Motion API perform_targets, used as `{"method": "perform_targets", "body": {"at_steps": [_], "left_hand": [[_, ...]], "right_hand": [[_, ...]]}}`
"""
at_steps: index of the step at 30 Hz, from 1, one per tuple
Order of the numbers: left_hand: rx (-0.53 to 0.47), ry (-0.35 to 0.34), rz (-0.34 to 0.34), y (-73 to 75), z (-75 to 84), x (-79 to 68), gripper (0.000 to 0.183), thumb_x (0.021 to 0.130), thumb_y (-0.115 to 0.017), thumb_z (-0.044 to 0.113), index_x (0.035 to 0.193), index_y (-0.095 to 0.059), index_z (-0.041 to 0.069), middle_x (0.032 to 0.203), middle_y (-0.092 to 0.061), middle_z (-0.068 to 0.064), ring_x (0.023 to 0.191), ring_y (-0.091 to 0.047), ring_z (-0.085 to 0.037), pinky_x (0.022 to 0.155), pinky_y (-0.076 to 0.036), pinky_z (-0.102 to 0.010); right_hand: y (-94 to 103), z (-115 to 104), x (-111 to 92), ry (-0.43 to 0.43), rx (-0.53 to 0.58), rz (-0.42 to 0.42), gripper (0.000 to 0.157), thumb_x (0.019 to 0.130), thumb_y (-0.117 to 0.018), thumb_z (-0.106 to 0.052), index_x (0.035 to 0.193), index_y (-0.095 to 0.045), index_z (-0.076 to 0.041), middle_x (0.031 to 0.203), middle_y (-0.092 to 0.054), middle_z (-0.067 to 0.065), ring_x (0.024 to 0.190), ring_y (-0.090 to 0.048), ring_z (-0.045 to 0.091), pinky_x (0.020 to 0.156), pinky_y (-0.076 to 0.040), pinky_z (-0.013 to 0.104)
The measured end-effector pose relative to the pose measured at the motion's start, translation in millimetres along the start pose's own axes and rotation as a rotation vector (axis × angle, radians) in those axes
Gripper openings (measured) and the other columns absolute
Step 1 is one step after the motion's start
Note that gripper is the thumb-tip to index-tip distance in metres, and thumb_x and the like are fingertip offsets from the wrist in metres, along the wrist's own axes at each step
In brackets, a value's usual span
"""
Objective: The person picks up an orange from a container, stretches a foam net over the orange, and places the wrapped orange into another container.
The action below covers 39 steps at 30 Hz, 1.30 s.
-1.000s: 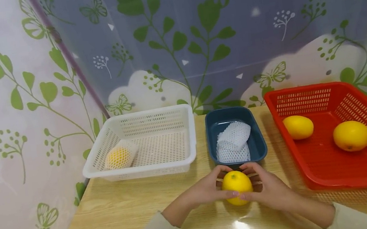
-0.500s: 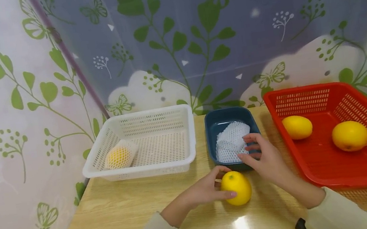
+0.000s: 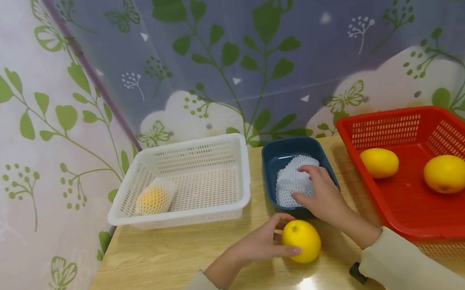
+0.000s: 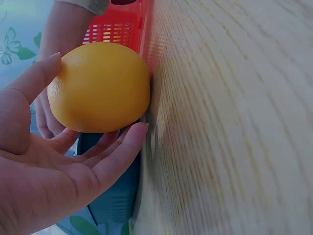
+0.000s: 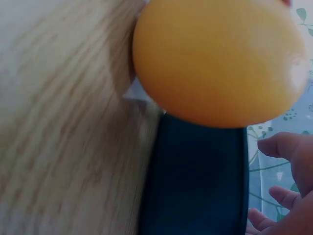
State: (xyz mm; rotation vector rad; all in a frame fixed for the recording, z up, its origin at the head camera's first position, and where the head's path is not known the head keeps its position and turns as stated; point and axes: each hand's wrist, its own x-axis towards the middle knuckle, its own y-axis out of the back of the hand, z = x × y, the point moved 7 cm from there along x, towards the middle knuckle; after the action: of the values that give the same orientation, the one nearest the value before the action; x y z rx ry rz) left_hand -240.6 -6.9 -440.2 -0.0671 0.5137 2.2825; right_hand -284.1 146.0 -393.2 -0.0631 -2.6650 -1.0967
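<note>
My left hand (image 3: pixel 261 246) steadies a round yellow citrus fruit (image 3: pixel 302 244) that sits on the table. Its thumb lies on the near side, and the fingers curl round the back and underside in the left wrist view. White foam net sleeves (image 3: pixel 295 183) lie in a small dark blue tub (image 3: pixel 268 169) just beyond the fruit. My right hand (image 3: pixel 326 197) reaches over the tub's near right rim. Thumb and fingers are spread apart above the sleeves, with nothing between them. In the right wrist view, that hand (image 5: pixel 293 188) shows beside the tub's wall, with the fruit (image 5: pixel 215 58) large in front.
At the left stands a white perforated basket (image 3: pixel 179 214) holding a yellow fruit in a foam net (image 3: pixel 153 199). A red basket (image 3: pixel 376 204) at the right holds two yellow fruits, one oval (image 3: pixel 380 162) and one larger (image 3: pixel 447 174). A patterned curtain (image 3: pixel 209 44) hangs behind the table.
My right hand has let go of the citrus fruit and moved forward over the blue tub, shifting slightly left above the foam sleeves. My left hand stays at the fruit.
</note>
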Motion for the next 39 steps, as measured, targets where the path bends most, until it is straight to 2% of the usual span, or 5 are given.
{"method": "perform_targets", "body": {"at_steps": [10, 15, 19, 31, 39], "left_hand": [[0.052, 0.0, -0.009, -3.4, 1.6, -0.5, 0.061, 0.088, -0.073, 0.022, 0.138, -0.038, 0.016, 0.134, -0.047, -0.003, 0.118, -0.049, -0.017, 0.1, -0.044, -0.031], [0.045, 0.0, -0.015, -3.8, 1.0, -1.1, 0.062, 0.088, -0.073, 0.02, 0.138, -0.038, 0.016, 0.134, -0.047, -0.002, 0.118, -0.048, -0.018, 0.101, -0.044, -0.032], [0.049, 0.002, -0.02, -4.9, 0.4, -1.3, 0.062, 0.088, -0.073, 0.021, 0.139, -0.038, 0.017, 0.134, -0.046, -0.002, 0.118, -0.048, -0.018, 0.101, -0.043, -0.032], [0.073, 0.006, -0.028, -6.4, 1.0, -3.6, 0.064, 0.087, -0.074, 0.022, 0.14, -0.037, 0.02, 0.134, -0.046, -0.002, 0.119, -0.046, -0.015, 0.102, -0.042, -0.031], [0.077, 0.014, -0.033, -6.6, 2.0, -3.7, 0.063, 0.088, -0.073, 0.022, 0.139, -0.037, 0.02, 0.135, -0.046, -0.001, 0.12, -0.046, -0.015, 0.102, -0.042, -0.03]], "right_hand": [[1.1, -0.4, 9.3, 0.046, -0.179, 0.08, 0.062, 0.077, -0.08, -0.009, 0.13, -0.048, 0.0, 0.132, -0.04, 0.028, 0.119, -0.037, 0.044, 0.097, -0.041, 0.06], [-2.5, 0.8, 12.2, 0.059, -0.269, 0.071, 0.06, 0.076, -0.081, -0.007, 0.128, -0.052, -0.001, 0.135, -0.038, 0.028, 0.125, -0.032, 0.045, 0.099, -0.041, 0.06], [-5.0, 0.7, 14.9, 0.081, -0.316, 0.069, 0.058, 0.074, -0.081, -0.004, 0.125, -0.055, -0.002, 0.131, -0.041, 0.027, 0.122, -0.036, 0.045, 0.095, -0.045, 0.059], [-6.4, 0.1, 22.3, 0.099, -0.334, 0.074, 0.02, 0.08, -0.074, -0.001, 0.099, -0.067, -0.002, 0.105, -0.058, 0.021, 0.096, -0.05, 0.038, 0.084, -0.049, 0.049], [-3.9, -0.7, 22.7, 0.138, -0.34, 0.116, 0.014, 0.08, -0.072, -0.001, 0.093, -0.066, -0.002, 0.094, -0.062, 0.017, 0.086, -0.052, 0.034, 0.08, -0.05, 0.046]]}}
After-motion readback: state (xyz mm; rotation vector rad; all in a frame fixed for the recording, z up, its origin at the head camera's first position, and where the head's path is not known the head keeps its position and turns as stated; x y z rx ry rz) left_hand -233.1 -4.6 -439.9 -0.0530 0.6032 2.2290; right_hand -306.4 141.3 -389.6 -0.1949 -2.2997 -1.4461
